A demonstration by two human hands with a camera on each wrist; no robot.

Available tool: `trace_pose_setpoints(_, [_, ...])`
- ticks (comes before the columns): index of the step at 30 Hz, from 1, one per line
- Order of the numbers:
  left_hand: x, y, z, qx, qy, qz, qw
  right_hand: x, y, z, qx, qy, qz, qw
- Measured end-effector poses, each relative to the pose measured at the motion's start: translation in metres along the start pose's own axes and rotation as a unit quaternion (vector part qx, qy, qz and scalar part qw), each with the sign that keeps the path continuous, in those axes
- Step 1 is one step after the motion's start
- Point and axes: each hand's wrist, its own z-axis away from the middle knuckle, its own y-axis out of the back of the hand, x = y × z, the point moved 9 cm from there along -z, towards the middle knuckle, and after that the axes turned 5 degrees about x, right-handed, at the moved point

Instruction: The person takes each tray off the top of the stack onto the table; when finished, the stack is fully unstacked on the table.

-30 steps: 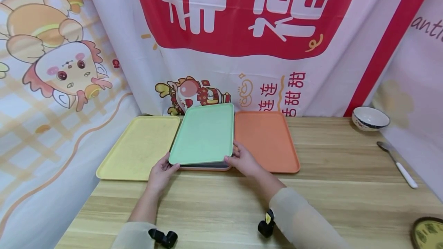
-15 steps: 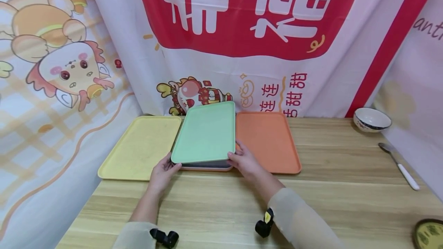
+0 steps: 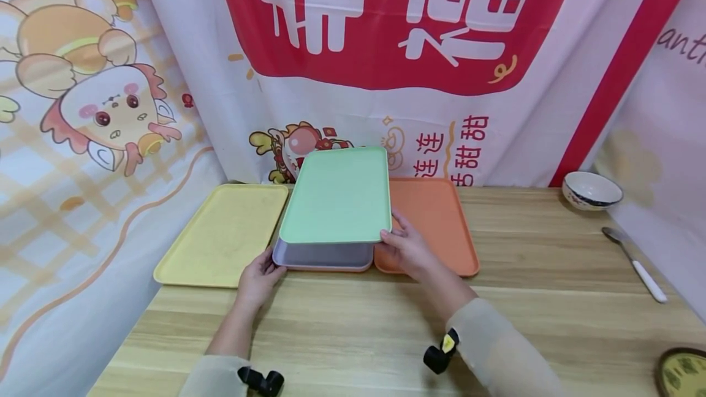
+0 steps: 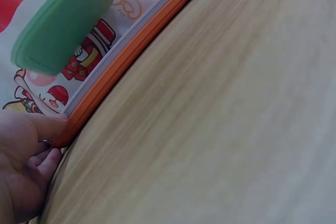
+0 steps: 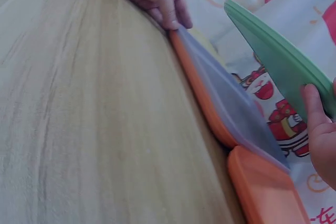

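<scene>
My right hand [image 3: 407,242] grips the near right corner of a light green tray [image 3: 337,198], thumb on its rim. In the right wrist view the green tray [image 5: 283,59] is raised and tilted, with a gap beneath it. Under it lies a grey-purple tray [image 3: 325,254], stacked on an orange tray [image 4: 123,66] whose edge shows below. My left hand [image 3: 258,277] pinches the near left corner of this stack; in the left wrist view its thumb is on the top edge and its fingers are low beside the corner. The green tray covers the far part of the stack.
A yellow tray [image 3: 223,234] lies left of the stack, another orange tray [image 3: 432,225] right of it. Farther right are a patterned bowl [image 3: 592,190] and a white-handled spoon [image 3: 634,265]. A round green-brown item [image 3: 684,372] is cut off at the lower right. Printed cloth [image 3: 386,115] hangs behind.
The right hand has lifted the green tray up and to the right, uncovering more of the grey-purple tray. The left hand has let go of the green tray and stays at the stack's corner.
</scene>
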Motion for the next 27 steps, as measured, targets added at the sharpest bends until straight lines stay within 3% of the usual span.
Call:
trace_pose_setpoints(9, [-0.005, 0.004, 0.0, 0.02, 0.004, -0.025, 0.9995, -0.047, 0.016, 0.02, -0.038, 0.03, -0.004, 0.9988])
trace_pose_setpoints(14, [-0.006, 0.006, -0.001, 0.027, 0.003, -0.036, 0.999, -0.077, 0.037, 0.036, -0.051, 0.068, -0.049, 0.9952])
trace_pose_setpoints(21, [-0.007, 0.011, -0.001, 0.041, 0.005, -0.055, 0.9976, -0.118, 0.068, 0.063, -0.12, 0.152, -0.117, 0.9741])
trace_pose_setpoints(27, [-0.009, 0.012, -0.001, 0.044, 0.005, -0.058, 0.9973, -0.141, 0.097, 0.084, -0.145, 0.184, -0.139, 0.9621])
